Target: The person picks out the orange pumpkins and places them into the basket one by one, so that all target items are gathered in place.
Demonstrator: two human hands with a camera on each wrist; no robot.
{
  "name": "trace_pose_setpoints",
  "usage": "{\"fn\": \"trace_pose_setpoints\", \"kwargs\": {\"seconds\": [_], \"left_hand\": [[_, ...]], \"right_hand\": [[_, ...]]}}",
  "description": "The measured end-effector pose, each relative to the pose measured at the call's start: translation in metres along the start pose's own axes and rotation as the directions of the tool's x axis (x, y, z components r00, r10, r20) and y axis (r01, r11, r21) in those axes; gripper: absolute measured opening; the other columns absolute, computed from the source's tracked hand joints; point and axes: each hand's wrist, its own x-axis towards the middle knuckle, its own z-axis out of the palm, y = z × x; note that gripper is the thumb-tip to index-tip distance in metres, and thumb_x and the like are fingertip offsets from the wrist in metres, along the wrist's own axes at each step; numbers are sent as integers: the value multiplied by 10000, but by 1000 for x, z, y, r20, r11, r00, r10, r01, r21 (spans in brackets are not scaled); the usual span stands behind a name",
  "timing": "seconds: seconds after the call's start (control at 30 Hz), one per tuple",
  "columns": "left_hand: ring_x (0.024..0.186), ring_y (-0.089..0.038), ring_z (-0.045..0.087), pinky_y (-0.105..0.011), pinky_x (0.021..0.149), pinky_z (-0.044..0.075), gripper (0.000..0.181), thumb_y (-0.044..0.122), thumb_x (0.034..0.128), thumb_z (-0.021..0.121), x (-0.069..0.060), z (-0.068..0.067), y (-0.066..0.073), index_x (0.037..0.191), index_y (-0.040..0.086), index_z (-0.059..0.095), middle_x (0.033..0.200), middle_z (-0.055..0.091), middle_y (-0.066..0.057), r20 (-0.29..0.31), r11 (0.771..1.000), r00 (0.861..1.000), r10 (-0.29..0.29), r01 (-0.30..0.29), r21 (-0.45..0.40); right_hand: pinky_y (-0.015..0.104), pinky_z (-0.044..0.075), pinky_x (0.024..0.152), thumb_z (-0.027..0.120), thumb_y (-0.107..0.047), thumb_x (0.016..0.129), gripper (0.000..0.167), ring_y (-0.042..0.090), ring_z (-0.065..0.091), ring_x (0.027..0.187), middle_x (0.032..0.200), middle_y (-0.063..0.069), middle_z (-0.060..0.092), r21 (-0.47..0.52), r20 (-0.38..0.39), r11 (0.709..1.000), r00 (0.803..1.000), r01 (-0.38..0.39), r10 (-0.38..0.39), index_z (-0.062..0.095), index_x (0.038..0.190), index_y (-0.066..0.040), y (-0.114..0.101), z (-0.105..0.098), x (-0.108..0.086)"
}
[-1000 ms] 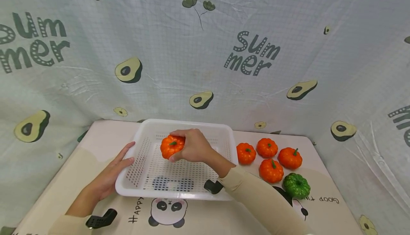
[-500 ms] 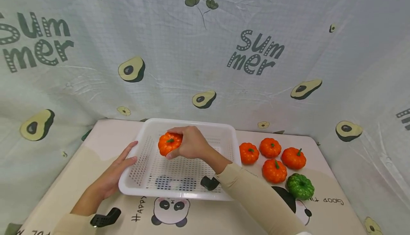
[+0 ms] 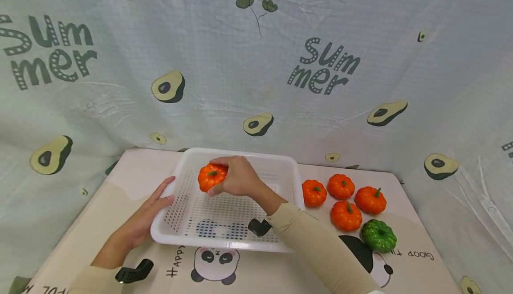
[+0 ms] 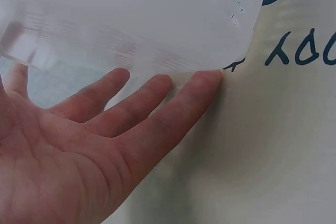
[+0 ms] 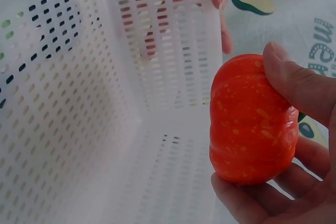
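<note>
An orange mini pumpkin with a green stem hangs over the left half of a white perforated basket. My right hand grips this pumpkin from the right, thumb on one side and fingers on the other. The right wrist view shows the gripped pumpkin apart from the basket wall. At the basket's left side, my left hand touches the rim. Seen from the left wrist, this hand has its fingers spread and nearly straight along the basket's outside.
Right of the basket, several orange pumpkins and one green pumpkin lie on the pale printed table cover. A white avocado-print curtain hangs behind the table.
My right hand has carried the pumpkin slightly left and toward the back over the basket. My left hand stays at the rim. The head view has shifted a little.
</note>
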Motion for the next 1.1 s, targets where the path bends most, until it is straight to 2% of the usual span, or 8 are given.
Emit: {"fn": "trace_pose_setpoints", "kwargs": {"seconds": [0.63,0.9,1.1], "left_hand": [[1324,-349,512,-460,977,578,688,393,1114,411,0,-1,-1,1669,398,4,1730,135,-214,7,1000,1000,-1,1,-3],[1298,-334,526,-464,969,584,693,394,1110,419,0,-2,-1,1671,391,10,1724,151,-210,0,1000,1000,-5,5,-6],[1312,-336,520,-453,968,584,694,394,1111,418,0,-2,-2,1671,391,9,1730,142,-203,0,1000,1000,-5,5,-6]], "right_hand": [[269,541,970,954,-329,729,734,158,650,1127,1329,-4,732,17,4,1000,1000,-24,24,680,1396,-188,3,10,12],[310,536,1040,954,-297,724,717,188,649,1208,1388,-5,702,40,-27,999,1000,-7,9,688,1379,-174,7,15,18],[322,536,1050,956,-277,726,712,197,645,1206,1375,5,703,54,-33,999,999,-4,5,687,1375,-161,10,18,21]]}}
